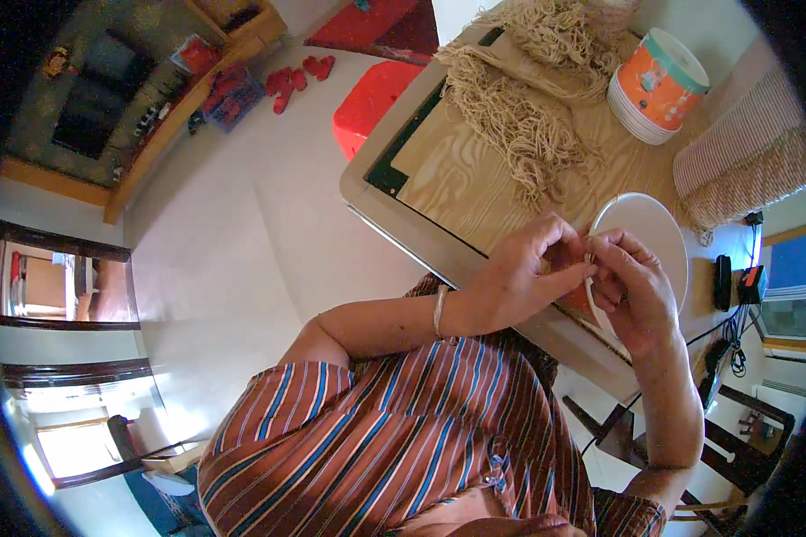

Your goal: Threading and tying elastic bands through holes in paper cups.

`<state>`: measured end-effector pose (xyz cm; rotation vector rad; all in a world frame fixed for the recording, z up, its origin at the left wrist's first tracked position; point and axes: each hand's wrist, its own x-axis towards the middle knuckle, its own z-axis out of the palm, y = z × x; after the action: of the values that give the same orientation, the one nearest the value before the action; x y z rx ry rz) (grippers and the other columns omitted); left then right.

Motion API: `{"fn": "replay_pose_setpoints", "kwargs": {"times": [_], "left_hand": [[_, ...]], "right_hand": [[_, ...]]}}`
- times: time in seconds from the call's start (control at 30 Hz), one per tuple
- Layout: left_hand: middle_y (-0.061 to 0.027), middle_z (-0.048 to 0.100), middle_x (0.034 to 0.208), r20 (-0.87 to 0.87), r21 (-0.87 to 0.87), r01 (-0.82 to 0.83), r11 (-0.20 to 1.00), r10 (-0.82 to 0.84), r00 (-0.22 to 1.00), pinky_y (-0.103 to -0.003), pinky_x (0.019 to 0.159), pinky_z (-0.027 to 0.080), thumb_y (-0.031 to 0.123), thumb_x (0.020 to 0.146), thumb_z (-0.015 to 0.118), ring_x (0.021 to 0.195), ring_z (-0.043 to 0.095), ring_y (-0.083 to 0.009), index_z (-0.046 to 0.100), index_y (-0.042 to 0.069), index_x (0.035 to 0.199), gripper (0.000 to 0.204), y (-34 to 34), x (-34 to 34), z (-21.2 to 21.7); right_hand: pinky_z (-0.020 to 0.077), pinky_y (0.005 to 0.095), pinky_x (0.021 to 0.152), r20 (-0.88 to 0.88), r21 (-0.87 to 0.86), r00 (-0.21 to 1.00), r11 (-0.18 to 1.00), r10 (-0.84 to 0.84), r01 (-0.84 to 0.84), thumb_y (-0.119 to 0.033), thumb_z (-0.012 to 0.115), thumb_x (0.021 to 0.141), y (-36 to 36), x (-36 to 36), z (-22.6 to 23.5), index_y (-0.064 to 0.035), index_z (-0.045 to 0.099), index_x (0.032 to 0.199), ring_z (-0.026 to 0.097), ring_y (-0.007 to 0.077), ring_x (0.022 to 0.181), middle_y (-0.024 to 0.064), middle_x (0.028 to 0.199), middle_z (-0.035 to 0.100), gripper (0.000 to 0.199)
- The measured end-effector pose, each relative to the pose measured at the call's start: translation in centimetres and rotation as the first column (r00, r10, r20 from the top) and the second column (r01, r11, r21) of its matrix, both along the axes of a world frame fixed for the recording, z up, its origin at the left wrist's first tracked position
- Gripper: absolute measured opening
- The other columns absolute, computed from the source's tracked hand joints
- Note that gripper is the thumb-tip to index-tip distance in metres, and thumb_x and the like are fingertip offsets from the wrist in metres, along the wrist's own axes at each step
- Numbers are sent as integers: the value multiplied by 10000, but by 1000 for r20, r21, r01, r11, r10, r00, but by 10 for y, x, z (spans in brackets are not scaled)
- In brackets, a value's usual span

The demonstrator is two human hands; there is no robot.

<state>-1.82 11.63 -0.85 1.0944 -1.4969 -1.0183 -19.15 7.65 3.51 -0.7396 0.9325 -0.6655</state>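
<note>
A round paper tub, white inside with some orange showing on its outer wall, tilts toward me at the table's near side. On its rim the fingertips of both my hands meet. My left hand, with a bangle at the wrist, is closed in a pinch there, thumb pointing to the right. My right hand curls over the rim from the other side, thumb and fingers closed on it. Whether a thin strand lies between the fingertips is too small to tell. Beyond the hands, a heap of loose beige twine covers part of the wooden board.
A stack of orange and white paper tubs stands at the far right of the table. Beside it is a woven twine basket. Cables and black adapters lie at the right edge. A red stool stands beyond the table's left corner.
</note>
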Motion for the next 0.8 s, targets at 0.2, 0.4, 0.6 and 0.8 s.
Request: {"fn": "replay_pose_setpoints", "kwargs": {"times": [0.2, 0.4, 0.6, 0.8], "left_hand": [[-107, 573, 841, 139, -130, -36, 991, 54, 989, -355, 717, 489, 179, 847, 674, 780, 599, -235, 567, 13, 981, 239, -1, -2, 1], [-128, 540, 801, 337, -335, -57, 940, 176, 925, -391, 677, 480, 141, 819, 658, 729, 579, -294, 544, 11, 942, 212, -6, -2, 10], [-112, 542, 756, 342, -271, -28, 962, 123, 932, -377, 631, 476, 103, 797, 674, 677, 584, -278, 545, 15, 871, 173, -9, 3, 18], [-109, 549, 768, 334, -222, 23, 975, 53, 941, -340, 615, 471, 66, 804, 672, 685, 587, -249, 549, 23, 869, 146, -12, 8, 21]], "right_hand": [[296, 207, 431, 41, 25, 999, 999, -34, 33, -141, 618, 915, 0, -1, -6, -46, 643, 889, 372, 45, 487, -49, 631, 486, 102], [308, 212, 452, 44, -1, 998, 999, -40, 40, -137, 627, 907, 2, 2, -4, -53, 648, 872, 397, 44, 511, -42, 653, 517, 93], [308, 211, 457, 56, 2, 997, 999, -52, 52, -130, 634, 900, 2, 4, -3, -69, 643, 866, 399, 43, 513, -45, 658, 522, 70], [292, 206, 444, 80, -17, 996, 999, -44, 45, -127, 631, 898, -2, -1, -4, -59, 641, 853, 379, 42, 489, -56, 621, 481, 81]]}}
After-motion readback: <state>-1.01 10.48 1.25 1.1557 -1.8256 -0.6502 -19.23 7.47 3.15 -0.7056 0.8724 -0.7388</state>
